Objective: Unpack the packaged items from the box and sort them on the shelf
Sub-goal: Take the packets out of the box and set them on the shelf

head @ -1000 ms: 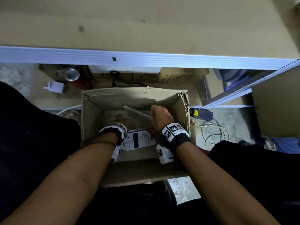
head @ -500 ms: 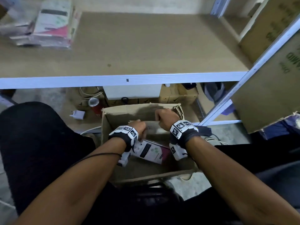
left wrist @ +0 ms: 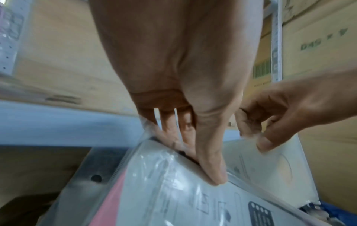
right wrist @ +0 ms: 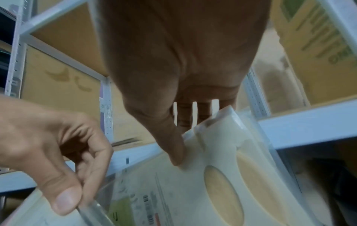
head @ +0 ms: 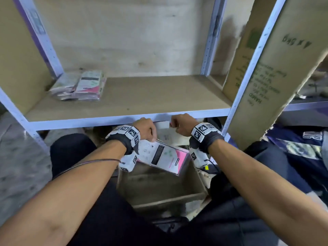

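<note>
My left hand (head: 152, 136) pinches the top edge of a white-and-pink packet (head: 164, 157) in clear plastic, thumb on its front (left wrist: 212, 171). My right hand (head: 174, 125) pinches the top corner of a cream packet (head: 168, 136) with an oval window (right wrist: 222, 180). Both packets hang above the open cardboard box (head: 159, 201), just below the shelf's front rail (head: 106, 119). A stack of similar packets (head: 79, 86) lies at the back left of the shelf board (head: 150, 96). What lies inside the box is mostly hidden by the packets and my arms.
Blue-white metal uprights (head: 211, 38) frame the shelf bay. A tall printed cardboard sheet (head: 269, 77) leans against the right post. Dark cloth and clutter (head: 301, 148) lie at the right. My dark-clothed legs flank the box.
Both hands have risen out of the box, each lifting a packet up to the shelf rail. The head view has tilted up and now takes in the shelf bay.
</note>
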Available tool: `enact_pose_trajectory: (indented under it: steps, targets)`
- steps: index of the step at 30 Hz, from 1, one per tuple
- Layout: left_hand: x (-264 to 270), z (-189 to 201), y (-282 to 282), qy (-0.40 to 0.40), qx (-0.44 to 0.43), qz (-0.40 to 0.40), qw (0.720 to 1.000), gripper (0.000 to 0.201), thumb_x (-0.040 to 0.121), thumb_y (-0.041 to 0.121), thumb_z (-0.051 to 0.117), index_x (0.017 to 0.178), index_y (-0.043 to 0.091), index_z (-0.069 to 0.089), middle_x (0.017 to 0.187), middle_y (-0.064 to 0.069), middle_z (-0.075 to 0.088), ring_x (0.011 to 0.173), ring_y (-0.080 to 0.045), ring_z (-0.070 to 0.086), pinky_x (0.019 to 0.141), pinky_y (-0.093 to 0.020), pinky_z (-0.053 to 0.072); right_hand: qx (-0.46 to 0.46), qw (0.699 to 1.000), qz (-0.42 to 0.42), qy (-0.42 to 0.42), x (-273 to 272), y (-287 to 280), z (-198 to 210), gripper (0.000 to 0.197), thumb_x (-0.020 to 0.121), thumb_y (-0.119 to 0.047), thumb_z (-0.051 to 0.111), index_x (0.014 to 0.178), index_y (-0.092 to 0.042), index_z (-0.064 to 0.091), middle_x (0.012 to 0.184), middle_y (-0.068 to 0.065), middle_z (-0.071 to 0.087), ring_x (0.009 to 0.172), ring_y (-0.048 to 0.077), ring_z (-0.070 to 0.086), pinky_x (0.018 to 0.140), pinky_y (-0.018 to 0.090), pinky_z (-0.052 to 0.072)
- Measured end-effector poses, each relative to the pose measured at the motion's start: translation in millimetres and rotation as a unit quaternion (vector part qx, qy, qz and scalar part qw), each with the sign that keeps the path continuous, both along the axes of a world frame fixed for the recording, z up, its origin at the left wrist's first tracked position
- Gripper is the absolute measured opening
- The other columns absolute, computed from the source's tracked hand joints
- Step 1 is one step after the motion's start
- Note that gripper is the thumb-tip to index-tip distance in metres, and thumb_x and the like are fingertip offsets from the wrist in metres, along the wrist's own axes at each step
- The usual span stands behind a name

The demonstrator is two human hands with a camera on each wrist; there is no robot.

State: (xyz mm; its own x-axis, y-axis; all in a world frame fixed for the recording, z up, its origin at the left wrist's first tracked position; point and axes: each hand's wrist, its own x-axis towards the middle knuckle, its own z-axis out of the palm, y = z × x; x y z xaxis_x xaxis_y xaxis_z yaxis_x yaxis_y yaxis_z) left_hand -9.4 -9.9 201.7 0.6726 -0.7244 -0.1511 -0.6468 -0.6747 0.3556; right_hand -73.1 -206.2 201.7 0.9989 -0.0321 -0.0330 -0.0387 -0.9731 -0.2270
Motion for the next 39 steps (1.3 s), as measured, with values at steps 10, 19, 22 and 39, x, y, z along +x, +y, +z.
enact_pose_trajectory:
  steps: [10, 19, 22, 39]
  targets:
    - [15.4, 87.6, 15.4, -0.062, -0.060, 0.008, 0.996, 0.011, 0.085, 0.010, 0.072, 0.091, 0.014, 0.080, 0.096, 0.003, 0.077, 0.083, -0.011, 0.067, 0.065, -0.014, 0.048, 0.004, 0.998, 0.036, -0.061, -5.5, -18.8, 76.0, 0.025, 0.078, 0.003, 0.056, 0.099, -0.007, 0.065, 0.102, 0.011, 0.068, 0.091, 0.029, 0.061, 0.080, 0.034, 0.051]
    - [60.2, 117.7, 54.9, -0.034, -0.166, 0.064, 0.983, 0.011, 0.088, 0.014, 0.073, 0.098, 0.015, 0.077, 0.094, 0.009, 0.071, 0.091, -0.006, 0.064, 0.083, -0.018, 0.051, 0.116, 0.986, -0.007, -0.120, 42.2, -56.2, 94.3, 0.022, 0.079, -0.001, 0.070, 0.086, -0.017, 0.058, 0.091, 0.005, 0.061, 0.086, 0.023, 0.058, 0.086, 0.039, 0.050]
    - [84.1, 114.1, 70.6, 0.004, -0.203, 0.084, 0.976, 0.009, 0.088, 0.022, 0.074, 0.096, 0.022, 0.076, 0.092, 0.015, 0.070, 0.088, 0.001, 0.062, 0.069, -0.004, 0.046, 0.186, 0.972, -0.039, -0.139, 64.2, -67.8, 91.7, 0.026, 0.082, -0.002, 0.071, 0.080, -0.023, 0.055, 0.085, 0.002, 0.059, 0.082, 0.020, 0.055, 0.081, 0.038, 0.048]
    - [223.3, 70.6, 142.2, 0.173, -0.567, 0.399, 0.699, 0.028, 0.088, 0.018, 0.074, 0.112, 0.003, 0.073, 0.112, -0.019, 0.072, 0.100, -0.032, 0.072, 0.089, -0.046, 0.058, 0.682, 0.722, -0.106, -0.037, 218.1, 21.6, 69.4, 0.014, 0.095, 0.003, 0.057, 0.106, -0.003, 0.052, 0.100, 0.018, 0.063, 0.075, 0.030, 0.069, 0.062, 0.037, 0.058]
